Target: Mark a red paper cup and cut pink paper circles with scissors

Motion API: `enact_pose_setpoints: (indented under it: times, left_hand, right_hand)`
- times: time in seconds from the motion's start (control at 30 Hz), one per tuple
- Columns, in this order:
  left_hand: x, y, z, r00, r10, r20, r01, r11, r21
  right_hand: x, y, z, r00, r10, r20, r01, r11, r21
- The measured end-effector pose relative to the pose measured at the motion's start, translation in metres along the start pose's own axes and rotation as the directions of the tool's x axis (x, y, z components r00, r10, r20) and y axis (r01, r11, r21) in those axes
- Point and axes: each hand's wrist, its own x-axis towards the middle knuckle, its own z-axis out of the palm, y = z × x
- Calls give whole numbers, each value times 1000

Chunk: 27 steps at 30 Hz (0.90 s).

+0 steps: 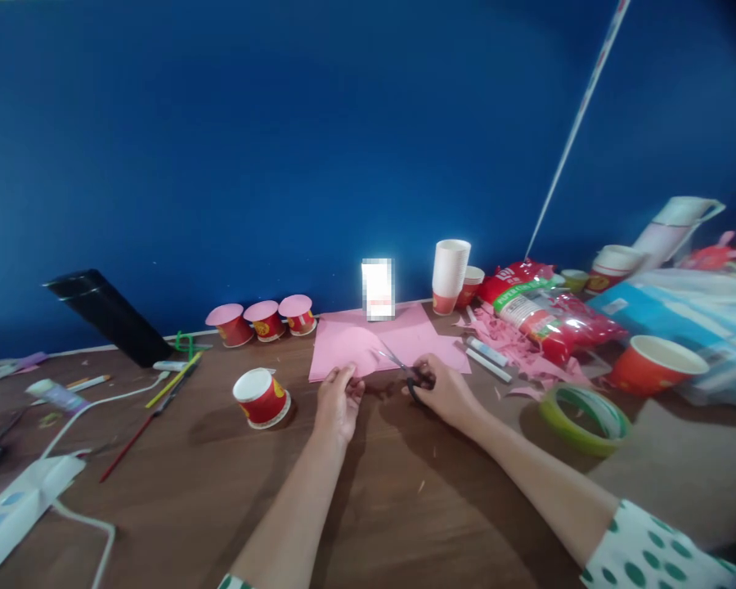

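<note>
My left hand [338,401] pinches the near edge of a pink paper piece [348,348] and holds it up off the brown table [368,499]. My right hand [442,388] is closed round the black handles of scissors [400,366], whose blades point left and up into that paper. More pink sheets [423,335] lie flat behind the hands. A red paper cup [261,397] stands upside down just left of my left hand.
Three upside-down red cups with pink tops [263,319] line the blue wall. A cup stack [450,276], red packet [545,315], pink scraps [503,331], green tape roll [584,419] and an open red cup [656,364] sit to the right. Pencils [172,383], a cable and a black box [110,317] are on the left.
</note>
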Motion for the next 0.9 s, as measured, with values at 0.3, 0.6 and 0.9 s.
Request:
enact_pose_setpoints:
  times: [0.3,0.6,0.9]
  left_hand:
    - [2,1,0,986,164,-3,-163,980,112]
    - [-6,4,2,966,155,207,-205,947,248]
    - [-4,-12,-6,879,361,310,-469,544,696]
  right_hand:
    - [-2,-3,-9,998,-69,15,69,928,-365]
    - [2,-7,-18,997,-32,74,68,833,-548]
    - [4,-8,-25,991,-104,79,131,823,-553]
